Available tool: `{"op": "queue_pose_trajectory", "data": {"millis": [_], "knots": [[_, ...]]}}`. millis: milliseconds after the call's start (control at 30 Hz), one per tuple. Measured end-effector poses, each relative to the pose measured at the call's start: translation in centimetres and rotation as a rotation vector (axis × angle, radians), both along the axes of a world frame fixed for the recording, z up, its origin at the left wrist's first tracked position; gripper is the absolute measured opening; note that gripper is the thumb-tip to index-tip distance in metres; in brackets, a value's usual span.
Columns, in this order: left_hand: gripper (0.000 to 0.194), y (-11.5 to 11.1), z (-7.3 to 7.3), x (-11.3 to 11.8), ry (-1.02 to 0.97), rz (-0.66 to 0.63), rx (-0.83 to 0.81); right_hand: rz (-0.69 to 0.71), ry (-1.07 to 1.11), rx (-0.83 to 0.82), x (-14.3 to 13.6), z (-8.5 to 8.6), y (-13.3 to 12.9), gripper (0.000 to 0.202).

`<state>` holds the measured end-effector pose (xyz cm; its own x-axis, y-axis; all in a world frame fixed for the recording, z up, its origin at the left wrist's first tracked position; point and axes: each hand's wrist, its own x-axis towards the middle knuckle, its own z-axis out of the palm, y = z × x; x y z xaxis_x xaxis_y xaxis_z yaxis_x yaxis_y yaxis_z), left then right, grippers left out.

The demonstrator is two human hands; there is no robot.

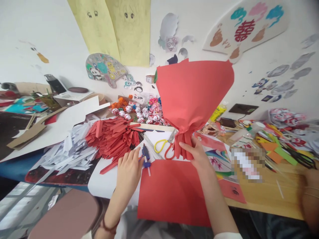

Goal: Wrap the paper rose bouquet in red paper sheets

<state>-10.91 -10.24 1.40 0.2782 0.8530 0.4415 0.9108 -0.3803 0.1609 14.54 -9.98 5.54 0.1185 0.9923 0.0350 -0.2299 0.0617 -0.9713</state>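
My right hand (196,154) is closed round the gathered, pleated lower end of a red paper bouquet wrap (194,93), which stands upright and flares out at the top. My left hand (129,166) has its fingers curled round the handle side of a blue hot glue gun (146,156). The gun's dark nozzle points away from me, and a clear glue stick pokes out of its back. Scissors (161,145) with yellow and red handles lie between my hands, partly behind the wrap. In front of me a red paper sheet (171,192) hangs over the table's near edge.
Left lie piles of folded red strips (112,136) and white strips (72,149). Paper flowers (144,113) stand at the back. On the right are a clear bottle (245,132), black scissors (302,157) and another person's arm (310,196). A stool (67,215) stands at lower left.
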Motion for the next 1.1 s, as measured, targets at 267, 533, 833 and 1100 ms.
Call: {"op": "queue_pose_trajectory", "data": {"millis": [267, 533, 833, 1100], "knots": [[0.041, -1.0, -6.0, -3.3, 0.237, 0.007, -0.061, 0.080, 0.017, -0.068, -0.2, -0.3, 0.7, 0.039], [0.039, 0.6, -6.6, -4.2, 0.121, -0.103, -0.132, 0.173, 0.022, -0.143, -1.7, -2.0, 1.8, 0.038], [0.048, -0.1, -6.3, -5.7, -0.279, -0.214, -0.178, 0.166, 0.011, -0.175, -2.0, -4.9, 3.6, 0.037], [0.042, -0.9, -2.9, -6.4, -0.652, -0.555, -0.285, 0.286, -0.026, -0.216, -2.8, -5.0, 4.3, 0.037]]}}
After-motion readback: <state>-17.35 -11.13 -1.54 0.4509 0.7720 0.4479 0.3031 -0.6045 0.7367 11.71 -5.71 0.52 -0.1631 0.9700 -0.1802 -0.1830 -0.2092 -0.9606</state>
